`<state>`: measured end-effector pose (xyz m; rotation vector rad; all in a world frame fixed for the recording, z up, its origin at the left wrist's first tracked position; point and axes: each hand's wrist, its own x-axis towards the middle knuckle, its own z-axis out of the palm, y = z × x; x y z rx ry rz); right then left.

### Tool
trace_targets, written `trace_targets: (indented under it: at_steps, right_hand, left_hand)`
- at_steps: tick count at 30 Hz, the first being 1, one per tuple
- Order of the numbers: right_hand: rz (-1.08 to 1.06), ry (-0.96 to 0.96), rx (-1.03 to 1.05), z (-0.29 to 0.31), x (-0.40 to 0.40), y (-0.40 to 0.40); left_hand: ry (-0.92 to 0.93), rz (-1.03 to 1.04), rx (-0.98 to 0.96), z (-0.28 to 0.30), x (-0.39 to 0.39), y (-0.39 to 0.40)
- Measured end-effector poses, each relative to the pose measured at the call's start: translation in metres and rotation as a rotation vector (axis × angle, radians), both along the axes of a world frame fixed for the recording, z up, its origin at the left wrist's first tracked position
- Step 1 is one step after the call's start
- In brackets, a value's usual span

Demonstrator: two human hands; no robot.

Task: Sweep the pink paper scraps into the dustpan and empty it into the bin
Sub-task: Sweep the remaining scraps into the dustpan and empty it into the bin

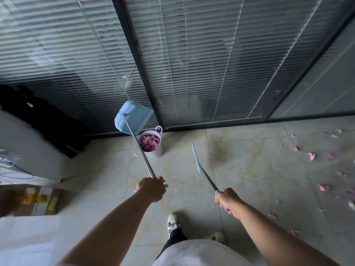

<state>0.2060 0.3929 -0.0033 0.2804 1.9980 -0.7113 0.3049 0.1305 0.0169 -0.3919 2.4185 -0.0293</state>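
My left hand [151, 189] grips the metal pole of a light blue dustpan [133, 117], which is lifted and tipped above a white bin [153, 151]. The bin stands on the floor against the glass wall and holds pink paper scraps [150, 143]. My right hand [227, 199] holds the handle of a blue broom [196, 157], its thin head raised off the tiles to the right of the bin. Several loose pink scraps [312, 156] lie scattered over the floor at the right.
A glass wall with grey blinds [192, 64] and a dark frame runs behind the bin. A white cabinet [25, 150] and a cardboard box [36, 200] sit at the left. My shoe [173, 223] stands on the marble tiles below.
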Motion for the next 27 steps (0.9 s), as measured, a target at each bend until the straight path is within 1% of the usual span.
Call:
trace_targets:
  at_steps: [8,14,27]
  right_hand:
    - [-0.025,-0.001,-0.002,0.0,-0.001,0.006]
    - [-0.085,0.005,-0.009,0.005,0.0,0.015]
    - [-0.322,0.024,-0.008,0.008,0.021,0.059]
  left_hand:
    - [0.072,0.01,0.074,0.014,-0.02,0.025]
    - [0.122,-0.025,0.119,0.029,-0.039,0.05]
    - [0.297,-0.015,0.294,0.043,-0.081,0.09]
